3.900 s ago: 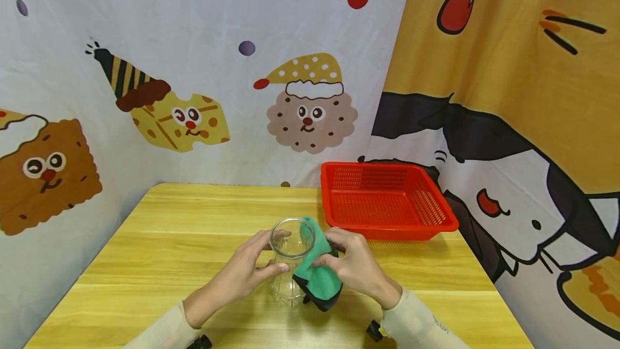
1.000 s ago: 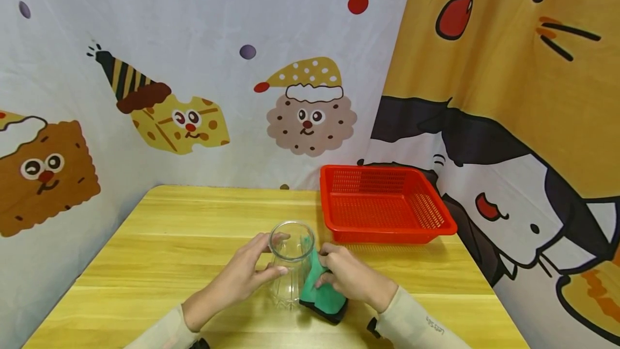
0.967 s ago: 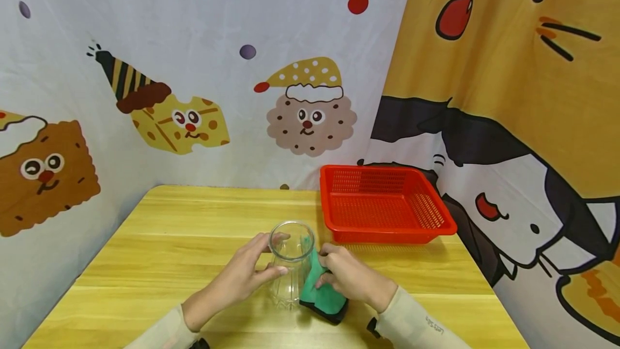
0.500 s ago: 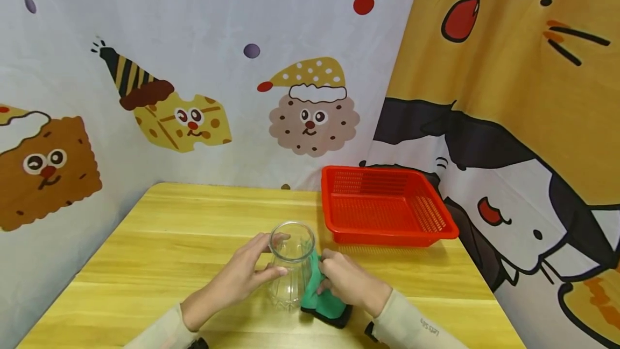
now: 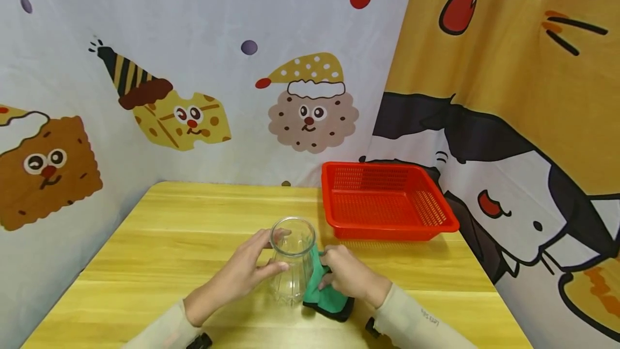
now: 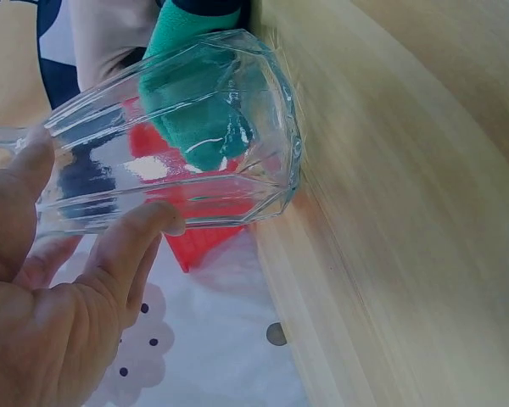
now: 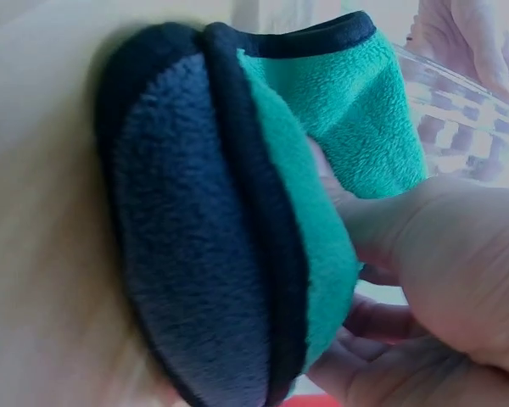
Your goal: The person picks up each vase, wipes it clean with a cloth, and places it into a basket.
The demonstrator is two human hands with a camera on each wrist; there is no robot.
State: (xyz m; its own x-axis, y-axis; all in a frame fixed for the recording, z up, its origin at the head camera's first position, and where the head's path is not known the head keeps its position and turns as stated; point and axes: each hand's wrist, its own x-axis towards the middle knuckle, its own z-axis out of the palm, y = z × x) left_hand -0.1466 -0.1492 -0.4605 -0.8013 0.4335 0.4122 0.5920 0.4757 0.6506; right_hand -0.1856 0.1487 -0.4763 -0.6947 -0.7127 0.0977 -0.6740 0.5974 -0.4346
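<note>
A clear, faceted glass jar point(image 5: 289, 284) with a round rim stands upright on the wooden table. My left hand point(image 5: 242, 268) grips its left side near the top, thumb in front and fingers behind. To the right, my right hand point(image 5: 352, 273) holds a bunched green cleaning cloth point(image 5: 328, 299) against the jar's lower side. The cloth has black edging and a dark grey reverse point(image 7: 187, 237), seen in the right wrist view. Through the glass in the left wrist view, the green cloth point(image 6: 195, 110) shows against the far wall of the jar. Some right fingers are hidden by the cloth.
A red perforated plastic basket point(image 5: 387, 230) sits at the table's back right, behind my right hand. The light wooden table point(image 5: 184, 220) ends at a cartoon-printed curtain point(image 5: 203, 42) behind and on the sides.
Over the last seconds my right hand has moved the cloth lower along the jar's right side, then only slightly to the right. The left hand and jar stay in place.
</note>
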